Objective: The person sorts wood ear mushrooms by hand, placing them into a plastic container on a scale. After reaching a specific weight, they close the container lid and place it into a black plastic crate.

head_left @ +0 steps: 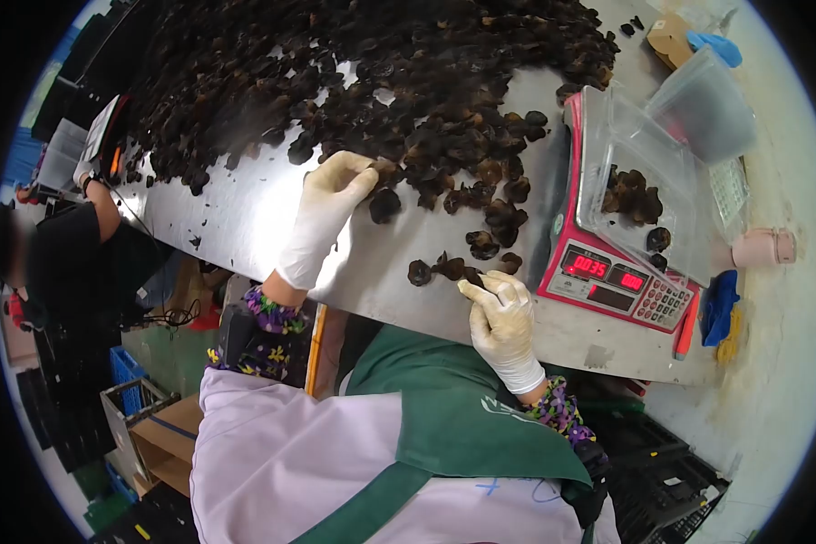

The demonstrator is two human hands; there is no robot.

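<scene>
My left hand [328, 210], in a white glove, is closed in a pinch at the edge of the big pile of dark wood ear mushrooms [408, 91]. A brownish wood ear [388, 170] sits at its fingertips, and a rounder dark one [384, 207] lies just below. Near the table's front edge, my gloved right hand [501, 325] pinches a small dark wood ear [471, 275]. Beside it lie a few loose pieces [419, 272]. To its right stands a pink digital scale [598, 288] with red digits, bearing a tilted clear plastic tub [598, 195] with some wood ears [635, 195] inside.
Another clear tub [705, 104] stands behind the scale. An orange-red pen-like tool [685, 331] lies by the scale's right front corner. At the left, a co-worker in dark clothing [59, 249] reaches toward another scale [102, 127]. Black crates [653, 471] stand below on the right.
</scene>
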